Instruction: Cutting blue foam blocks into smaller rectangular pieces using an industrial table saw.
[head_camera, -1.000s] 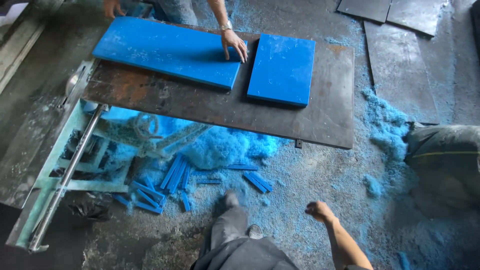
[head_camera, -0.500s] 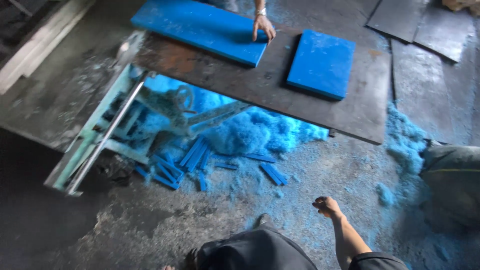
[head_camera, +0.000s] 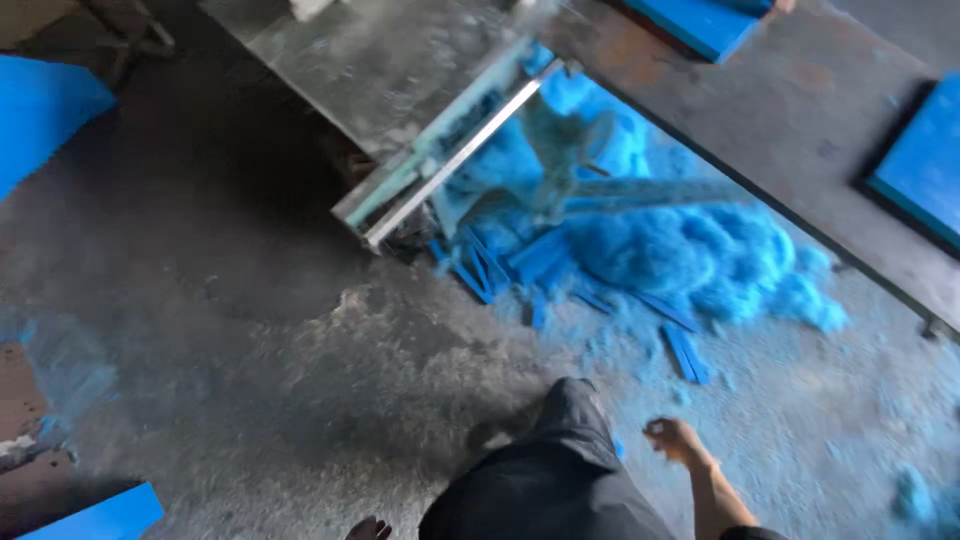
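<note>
My right hand (head_camera: 672, 438) hangs beside my dark-trousered leg (head_camera: 560, 470), its fingers curled with nothing in them. It is over the grey dusty floor, a short way from loose blue offcut strips (head_camera: 686, 352). A small patch of skin at the bottom edge (head_camera: 368, 527) may be my left hand or a foot; I cannot tell which. A dark steel table (head_camera: 800, 110) crosses the upper right. On it lie one blue board (head_camera: 700, 20) at the top edge and another (head_camera: 925, 165) at the right edge.
A heap of blue shavings (head_camera: 700, 250) lies under the table beside a pale green machine frame with a metal rail (head_camera: 450, 160). A blue panel (head_camera: 40, 110) stands at the far left. Another blue board (head_camera: 95, 515) is at the bottom left corner.
The view has swung left and down, so the table and its blue boards slid to the upper right. The other person's hand on the long board has left the view. My right hand stays beside my leg.
</note>
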